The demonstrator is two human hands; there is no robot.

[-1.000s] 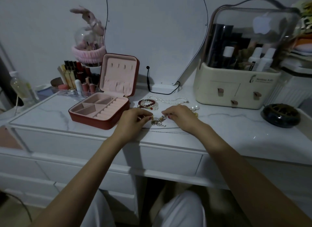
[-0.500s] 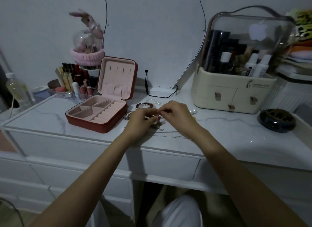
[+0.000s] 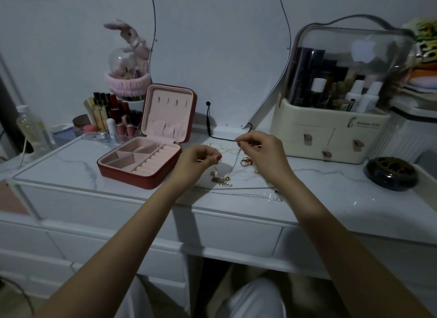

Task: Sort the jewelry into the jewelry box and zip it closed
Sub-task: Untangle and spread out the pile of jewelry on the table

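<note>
The red jewelry box lies open on the white vanity, its pink lid upright and its pink compartments bare. Just right of it my left hand and my right hand are raised above the tabletop, each pinching an end of a thin gold necklace whose chain hangs in a loop with small charms down to the surface. Behind the hands lies a pearl strand. Small rings sit near my right hand, and a thin silver chain stretches along the front edge.
A cream cosmetics organizer with a clear dome stands at the back right, a dark round dish beside it. Lipsticks in a clear tray and a bottle crowd the back left. A mirror base with a black cable stands behind the hands.
Both hands have lifted off the table and moved apart, drawing the gold necklace up between them so that it hangs in a loop. The beaded bracelet is now hidden.
</note>
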